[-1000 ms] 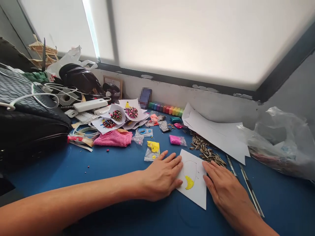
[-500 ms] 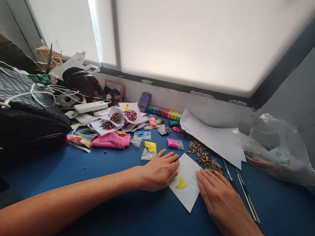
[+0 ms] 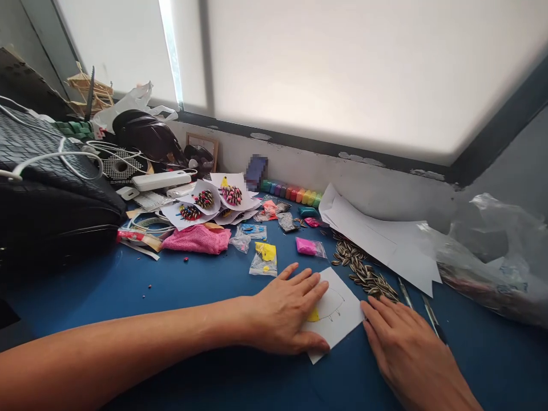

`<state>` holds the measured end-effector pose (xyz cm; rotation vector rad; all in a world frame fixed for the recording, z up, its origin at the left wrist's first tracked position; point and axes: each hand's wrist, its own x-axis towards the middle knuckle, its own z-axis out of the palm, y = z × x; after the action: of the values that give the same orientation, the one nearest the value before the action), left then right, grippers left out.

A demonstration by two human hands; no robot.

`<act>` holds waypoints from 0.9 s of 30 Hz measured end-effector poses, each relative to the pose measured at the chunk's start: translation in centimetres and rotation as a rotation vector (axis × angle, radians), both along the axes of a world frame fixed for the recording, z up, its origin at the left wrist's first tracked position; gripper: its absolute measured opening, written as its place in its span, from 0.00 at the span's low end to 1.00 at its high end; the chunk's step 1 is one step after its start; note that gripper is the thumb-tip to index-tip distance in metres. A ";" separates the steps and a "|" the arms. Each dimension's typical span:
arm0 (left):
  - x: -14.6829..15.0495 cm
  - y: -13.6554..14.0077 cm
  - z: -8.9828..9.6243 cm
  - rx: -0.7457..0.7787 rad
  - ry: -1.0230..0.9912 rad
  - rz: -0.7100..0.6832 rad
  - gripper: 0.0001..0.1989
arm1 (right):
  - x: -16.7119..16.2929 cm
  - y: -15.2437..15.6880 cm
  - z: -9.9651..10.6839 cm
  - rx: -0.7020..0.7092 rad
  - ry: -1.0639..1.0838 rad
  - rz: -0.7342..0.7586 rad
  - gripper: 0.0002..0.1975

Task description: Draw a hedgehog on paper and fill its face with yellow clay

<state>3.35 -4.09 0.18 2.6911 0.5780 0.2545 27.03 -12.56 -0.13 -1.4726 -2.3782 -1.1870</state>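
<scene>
A white sheet of paper (image 3: 346, 315) with a pencil outline lies on the blue table in front of me. My left hand (image 3: 295, 308) rests flat across its left part, fingers spread, and partly covers a patch of yellow clay (image 3: 314, 315). Just off the right corner of the paper lies my right hand (image 3: 405, 342), palm down with its fingers stretched out. Its fingertips are near a pile of striped sunflower seeds (image 3: 363, 273). Neither hand grips anything.
Clay packets, one yellow (image 3: 264, 258) and one pink (image 3: 310, 247), lie beyond the paper. Finished seed pictures (image 3: 204, 198) sit by a pink cloth (image 3: 199, 238). Paper sheets (image 3: 377, 234), pens (image 3: 433, 319) and a plastic bag (image 3: 492, 268) lie right; a black bag (image 3: 55, 211) stands left.
My left hand has slid right onto the paper and now covers much of the yellow clay. The paper has turned slightly. My right hand has moved right, away from its edge.
</scene>
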 end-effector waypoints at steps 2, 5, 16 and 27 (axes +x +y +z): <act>-0.4 0.2 -0.2 -0.032 -0.014 -0.045 0.46 | 0.5 0.2 0.2 0.029 -0.015 -0.012 0.24; -0.9 1.3 -0.1 -0.071 -0.044 -0.143 0.44 | 0.5 0.3 0.2 0.008 0.016 0.014 0.23; -1.5 1.5 0.1 -0.078 -0.062 -0.102 0.49 | -0.4 -0.2 0.4 -0.115 0.257 0.083 0.15; -1.9 2.3 0.3 -0.155 -0.067 -0.210 0.47 | 1.9 -0.4 0.8 -0.146 0.230 0.107 0.14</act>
<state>1.47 -1.79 0.45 2.5565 0.2802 0.2319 28.89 -12.95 0.71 -1.4141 -2.3923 -0.7891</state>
